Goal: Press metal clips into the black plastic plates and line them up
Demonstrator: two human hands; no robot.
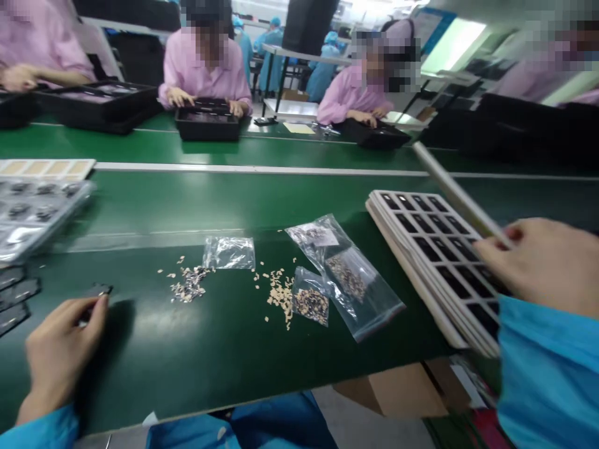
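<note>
At the far left of the green tabletop (187, 355), a clear plastic tray (77, 202) is seen, with metal parts held in its pockets; a row of beige squares (47, 168) is set just behind it. Nearer the edge, several thin black pieces (19, 296) are laid together. Beside them, a small dark part (103, 289) is pinched between the thumb and forefinger of the left hand (63, 346), just above or on the tabletop; which of the two cannot be told.

Farther right, silvery bits (189, 284) are heaped loosely, and a flat clear bag (229, 252) is placed just behind them. Beige bits (279, 296) are scattered next, their right side met by a small bag (311, 305) filled with similar bits. This is touched by a larger bag (349, 277), in which more bits are held.

On the right, white trays (416, 287) are stacked, with dark rectangles (425, 248) arranged in rows in the top one. Above the stack, a long white strip (458, 190), blurred and tilted, is gripped at its near end by the right hand (547, 268).
</note>
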